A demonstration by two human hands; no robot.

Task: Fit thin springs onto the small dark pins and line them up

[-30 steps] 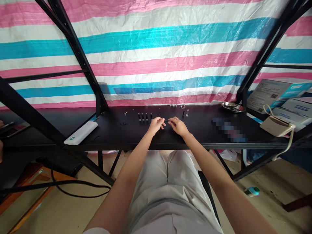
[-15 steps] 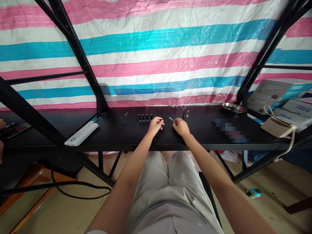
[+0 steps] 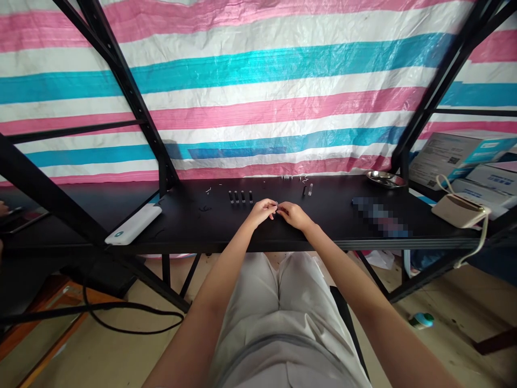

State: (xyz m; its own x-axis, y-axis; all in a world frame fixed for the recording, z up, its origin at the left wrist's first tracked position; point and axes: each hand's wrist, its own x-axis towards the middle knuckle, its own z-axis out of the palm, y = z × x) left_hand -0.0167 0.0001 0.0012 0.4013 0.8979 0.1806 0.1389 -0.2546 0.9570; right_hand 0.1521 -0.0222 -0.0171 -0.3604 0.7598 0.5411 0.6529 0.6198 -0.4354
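My left hand [image 3: 262, 212] and my right hand [image 3: 295, 215] meet above the front half of the black table, fingertips pinched close together. Between them a small glint of a clear tube [image 3: 277, 204] shows; the rest is covered by my fingers. The right fingers close on this tube, while the left ones pinch a small dark piece that is mostly hidden. Left of my hands, several short black tubes with clear ends [image 3: 239, 197] stand in a row. Behind my right hand are another black tube [image 3: 304, 191] and a clear tube [image 3: 311, 189].
Small white pieces [image 3: 287, 177] lie along the back edge, dark thin bits [image 3: 204, 208] at left. A white oblong device [image 3: 134, 223] lies by the left post. To the right are a metal dish [image 3: 386, 179], a blurred-out object [image 3: 380, 216], a cream bag [image 3: 458, 210] and boxes [image 3: 448, 153].
Half a second ago my hands were apart, with the clear tube in the right and a dark thin piece in the left. Now the right hand has moved left and the fingertips meet.
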